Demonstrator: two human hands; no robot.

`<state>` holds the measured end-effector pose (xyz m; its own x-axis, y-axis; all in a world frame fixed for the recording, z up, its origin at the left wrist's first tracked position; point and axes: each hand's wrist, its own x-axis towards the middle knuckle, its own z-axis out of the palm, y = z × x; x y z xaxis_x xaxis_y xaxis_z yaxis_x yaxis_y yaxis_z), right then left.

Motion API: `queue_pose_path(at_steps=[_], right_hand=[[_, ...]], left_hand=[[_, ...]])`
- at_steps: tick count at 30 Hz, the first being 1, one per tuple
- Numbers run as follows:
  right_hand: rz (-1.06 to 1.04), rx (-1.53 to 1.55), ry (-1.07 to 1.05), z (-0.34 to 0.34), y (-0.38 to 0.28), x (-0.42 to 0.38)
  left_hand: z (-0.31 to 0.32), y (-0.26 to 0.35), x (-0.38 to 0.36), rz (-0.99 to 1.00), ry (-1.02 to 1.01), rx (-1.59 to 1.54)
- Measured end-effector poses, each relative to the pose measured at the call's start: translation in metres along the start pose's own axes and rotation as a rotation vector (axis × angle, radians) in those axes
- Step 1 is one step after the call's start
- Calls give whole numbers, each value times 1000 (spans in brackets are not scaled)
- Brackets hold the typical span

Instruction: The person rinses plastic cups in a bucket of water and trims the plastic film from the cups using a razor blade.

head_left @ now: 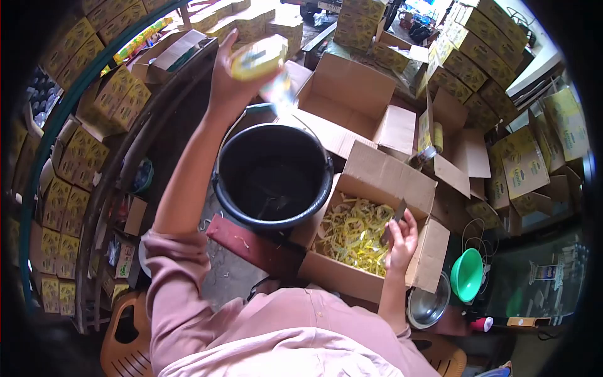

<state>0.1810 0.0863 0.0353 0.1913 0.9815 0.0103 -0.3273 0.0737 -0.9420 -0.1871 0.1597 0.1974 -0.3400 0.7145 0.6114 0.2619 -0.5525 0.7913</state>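
Above the far-left rim of the black round plastic bucket (274, 222), in the head view, the left hand (230, 80) grips a blurred yellow-and-white block-like item (260, 58), long axis roughly crosswise; the bucket opens nearer the body. Well to the right, the right hand (402, 237) pinches a thin dark flat strip (400, 209) over thin yellow shreds (353, 235) in an open brown cardboard box (392, 179).

Left of my right hand (402, 240): curly yellow strips (353, 234) in a rectangular brown cardboard box (391, 179); further left, a round black plastic bucket (242, 163).
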Motion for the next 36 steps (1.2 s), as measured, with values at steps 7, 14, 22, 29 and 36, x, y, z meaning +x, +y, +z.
queue_pose_path(at_steps=[7, 14, 22, 29, 36], right_hand=[[-196, -233, -366, 77, -23, 13], [-482, -687, -698, 142, -20, -2], [-565, -907, -867, 172, -11, -6], [-642, -889, -836, 182, 4, -7], [-580, -972, -889, 184, 0, -9]], left_hand=[[6, -39, -152, -158, 38, -40], [25, -77, -192, -186, -2, 91], [20, -80, -189, -206, -14, 66], [22, -83, -188, -130, -63, 71], [22, -85, -188, -92, -74, 42]])
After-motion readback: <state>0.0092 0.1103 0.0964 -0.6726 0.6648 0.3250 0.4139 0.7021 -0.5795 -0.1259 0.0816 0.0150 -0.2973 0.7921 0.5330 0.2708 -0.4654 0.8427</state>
